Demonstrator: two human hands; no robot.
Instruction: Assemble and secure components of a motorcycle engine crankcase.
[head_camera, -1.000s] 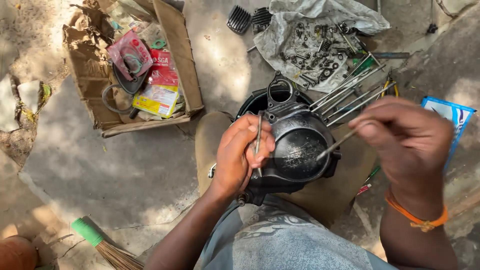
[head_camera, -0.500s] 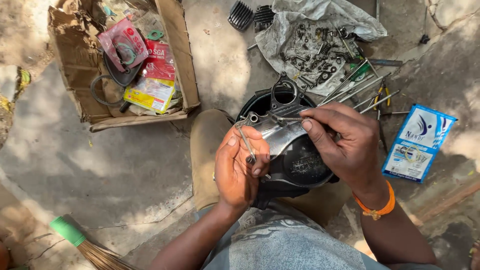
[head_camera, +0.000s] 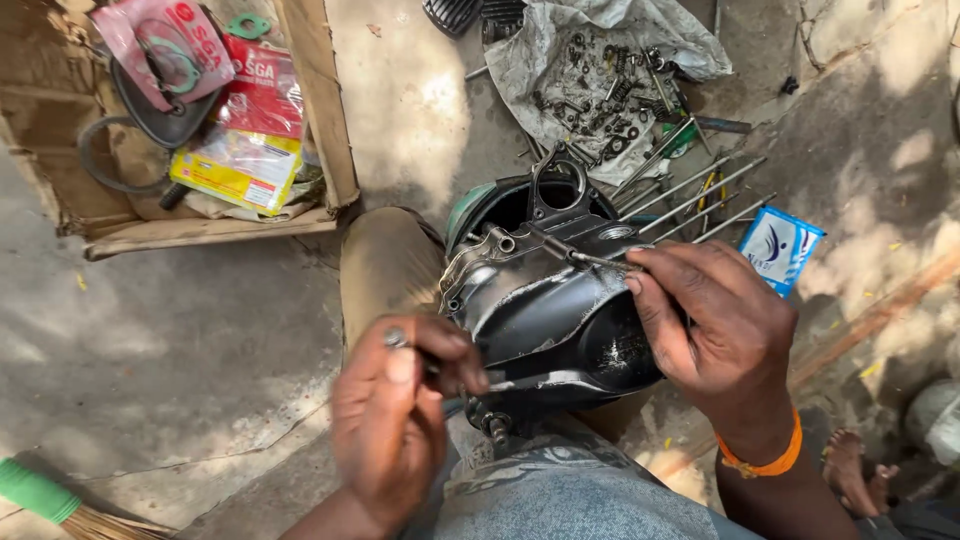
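Note:
A black engine cover rests on my lap, its shiny curved face up. My right hand lies on its right side and pinches a long thin bolt that points left, its tip at the cover's upper edge. My left hand is at the cover's lower left corner, fingers closed around a second bolt whose round head shows above my thumb. An orange band circles my right wrist.
A torn cardboard box with gasket packets and a rubber ring lies at top left. A grey cloth strewn with several nuts and bolts, long steel rods and a blue-white sachet lie at upper right. A broom is at bottom left.
My right hand came in from the right and brought its long bolt to the cover's upper edge. My left hand slid down to the cover's lower left corner. The view moved closer.

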